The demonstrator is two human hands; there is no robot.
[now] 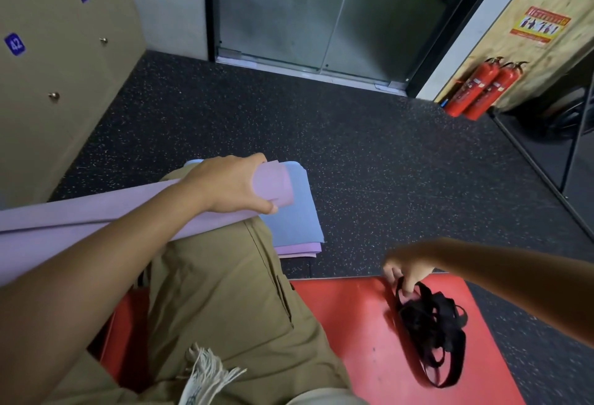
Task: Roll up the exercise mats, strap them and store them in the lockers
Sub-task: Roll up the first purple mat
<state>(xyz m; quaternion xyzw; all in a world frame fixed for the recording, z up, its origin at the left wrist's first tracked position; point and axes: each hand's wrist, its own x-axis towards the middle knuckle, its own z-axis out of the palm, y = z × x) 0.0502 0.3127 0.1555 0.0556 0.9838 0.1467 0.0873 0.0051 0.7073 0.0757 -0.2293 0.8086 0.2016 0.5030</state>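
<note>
Purple mat [96,215] rolled, lying across lap, L hand [231,184] wrapped round its end. R hand [408,271] pinching one black strap [432,324] off pile on red floor. Not strapped yet. Folded mats [294,211] on floor unrolled; lockers [48,83] closed, nothing stored that I can see.

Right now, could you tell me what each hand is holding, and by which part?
Left hand grips the rolled purple mat near its end; right hand pinches one loop of the black straps.
</note>
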